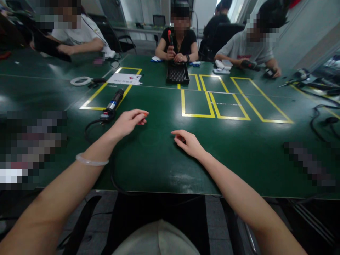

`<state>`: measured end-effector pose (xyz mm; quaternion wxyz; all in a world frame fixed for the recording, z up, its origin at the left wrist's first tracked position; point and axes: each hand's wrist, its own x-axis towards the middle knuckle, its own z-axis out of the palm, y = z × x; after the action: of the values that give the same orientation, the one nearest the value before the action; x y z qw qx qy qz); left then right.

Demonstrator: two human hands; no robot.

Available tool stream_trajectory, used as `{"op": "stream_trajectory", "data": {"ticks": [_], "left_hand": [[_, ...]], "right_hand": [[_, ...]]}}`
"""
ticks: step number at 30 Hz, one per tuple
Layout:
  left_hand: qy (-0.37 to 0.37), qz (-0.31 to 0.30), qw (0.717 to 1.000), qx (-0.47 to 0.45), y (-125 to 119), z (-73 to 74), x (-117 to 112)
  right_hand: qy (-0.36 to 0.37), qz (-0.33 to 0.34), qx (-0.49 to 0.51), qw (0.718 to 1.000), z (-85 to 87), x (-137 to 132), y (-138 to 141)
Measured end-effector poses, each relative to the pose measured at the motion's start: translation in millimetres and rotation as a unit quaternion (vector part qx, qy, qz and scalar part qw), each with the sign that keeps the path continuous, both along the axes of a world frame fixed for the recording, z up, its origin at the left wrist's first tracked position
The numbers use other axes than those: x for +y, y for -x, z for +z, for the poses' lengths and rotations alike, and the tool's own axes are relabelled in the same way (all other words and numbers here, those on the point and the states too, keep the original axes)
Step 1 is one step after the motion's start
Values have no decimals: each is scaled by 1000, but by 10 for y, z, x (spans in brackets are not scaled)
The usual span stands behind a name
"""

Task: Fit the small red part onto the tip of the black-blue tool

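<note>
My left hand (132, 120) hovers over the green table (148, 159), fingers curled with the tips close together. A small reddish-orange spot shows at its fingertips; I cannot make out whether it is a thing or skin. Just left of this hand lies a black cylindrical corded tool (114, 102), apart from the fingers. Across a short gap, my right hand (188, 142) is low over the tabletop, with its index finger stretched out and the thumb apart from it. Nothing is visible in its grip.
Yellow tape outlines (198, 115) mark the table. A white paper (124, 79) and a white ring-shaped roll (81, 81) lie farther left. Opposite, a person (176, 44) holds a red-tipped tool behind a black tray (177, 74). Other people sit at both far sides. Cables (317, 120) lie right.
</note>
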<state>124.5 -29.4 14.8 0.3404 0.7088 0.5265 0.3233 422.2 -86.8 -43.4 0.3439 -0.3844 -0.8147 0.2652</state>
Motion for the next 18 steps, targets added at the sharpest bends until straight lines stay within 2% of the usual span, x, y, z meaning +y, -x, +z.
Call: {"op": "stream_trajectory", "data": {"ticks": [4, 8, 11, 13, 18], "left_hand": [[79, -172, 981, -38, -537, 27, -231], [104, -250, 962, -47, -762, -78, -386], [105, -270, 956, -45, -793, -174, -410], [87, -257, 962, -33, -779, -210, -403], [-56, -204, 977, 26, -719, -212, -401]], "right_hand": [[39, 28, 56, 997, 35, -22, 16], [72, 51, 79, 993, 62, -47, 66], [74, 49, 62, 994, 80, -59, 86], [73, 46, 58, 995, 94, -63, 84], [88, 10, 80, 993, 91, -44, 62]]}}
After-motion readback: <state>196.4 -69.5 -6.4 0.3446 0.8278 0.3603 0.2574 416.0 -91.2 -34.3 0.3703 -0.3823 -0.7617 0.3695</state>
